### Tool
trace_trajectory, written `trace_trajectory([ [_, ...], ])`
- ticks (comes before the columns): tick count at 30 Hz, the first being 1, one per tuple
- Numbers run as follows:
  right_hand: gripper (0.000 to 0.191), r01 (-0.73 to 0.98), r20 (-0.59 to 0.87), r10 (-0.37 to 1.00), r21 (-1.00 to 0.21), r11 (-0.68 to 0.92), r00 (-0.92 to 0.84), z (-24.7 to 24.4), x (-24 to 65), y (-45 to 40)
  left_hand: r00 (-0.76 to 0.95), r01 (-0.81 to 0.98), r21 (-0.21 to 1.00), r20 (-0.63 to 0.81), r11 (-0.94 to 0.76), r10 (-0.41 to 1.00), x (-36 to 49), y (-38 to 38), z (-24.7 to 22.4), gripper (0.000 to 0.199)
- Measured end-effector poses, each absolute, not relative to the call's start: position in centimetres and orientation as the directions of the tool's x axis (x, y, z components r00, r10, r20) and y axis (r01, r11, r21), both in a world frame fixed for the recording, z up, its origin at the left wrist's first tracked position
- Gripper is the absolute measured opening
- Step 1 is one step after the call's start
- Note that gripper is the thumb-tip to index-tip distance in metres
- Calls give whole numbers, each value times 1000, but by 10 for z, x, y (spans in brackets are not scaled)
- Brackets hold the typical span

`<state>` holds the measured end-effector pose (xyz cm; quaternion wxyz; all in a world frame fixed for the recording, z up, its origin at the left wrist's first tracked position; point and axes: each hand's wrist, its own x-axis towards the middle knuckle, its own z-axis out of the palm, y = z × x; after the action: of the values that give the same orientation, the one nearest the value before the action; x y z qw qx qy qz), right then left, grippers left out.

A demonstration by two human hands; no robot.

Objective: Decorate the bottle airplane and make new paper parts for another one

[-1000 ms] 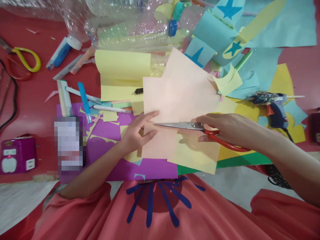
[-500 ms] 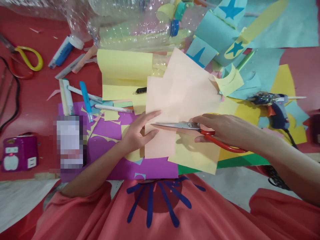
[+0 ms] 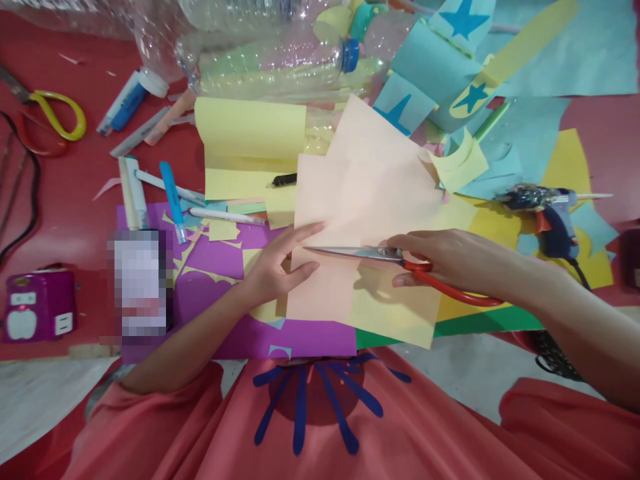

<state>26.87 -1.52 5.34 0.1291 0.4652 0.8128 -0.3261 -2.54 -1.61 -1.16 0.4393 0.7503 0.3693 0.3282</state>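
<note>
My right hand [image 3: 450, 257] holds a pair of scissors [image 3: 355, 253] by the red handle. Their blades lie nearly closed across a sheet of peach paper [image 3: 385, 180], pointing left, with the tips close to its left edge. My left hand [image 3: 273, 267] grips that edge, thumb below the blade line and a finger above it; the other fingers are mostly hidden. Below the blades the lower part of the peach paper [image 3: 320, 293] hangs at a slight angle. Under it rests a pale yellow sheet [image 3: 395, 313].
Left of my hands lie a phone [image 3: 140, 280], markers [image 3: 173, 200], paper scraps on purple paper [image 3: 210, 253], and a second pair of scissors [image 3: 60, 117]. A glue gun [image 3: 555, 220] is at right. Plastic bottles [image 3: 270, 67] and blue paper shapes [image 3: 435, 73] fill the back.
The scissors and my right hand have shifted slightly right, and the blades look more closed. The peach paper has moved a little right, its lower part now slightly tilted.
</note>
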Motion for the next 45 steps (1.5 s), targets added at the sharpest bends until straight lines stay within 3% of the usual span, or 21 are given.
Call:
trace_trajectory([
  [9,57,829,-478,685,-410,380,-550,55,268,-15,515,310,902,107,-301,851,-26,-15,-12,51],
  [31,53,829,-508,662,-426,363,-551,56,258,-15,545,261,869,226,-420,807,-26,-15,-14,52],
  [45,52,813,-486,662,-449,371,-570,50,260,-14,544,298,884,152,-359,825,-25,-16,-12,50],
])
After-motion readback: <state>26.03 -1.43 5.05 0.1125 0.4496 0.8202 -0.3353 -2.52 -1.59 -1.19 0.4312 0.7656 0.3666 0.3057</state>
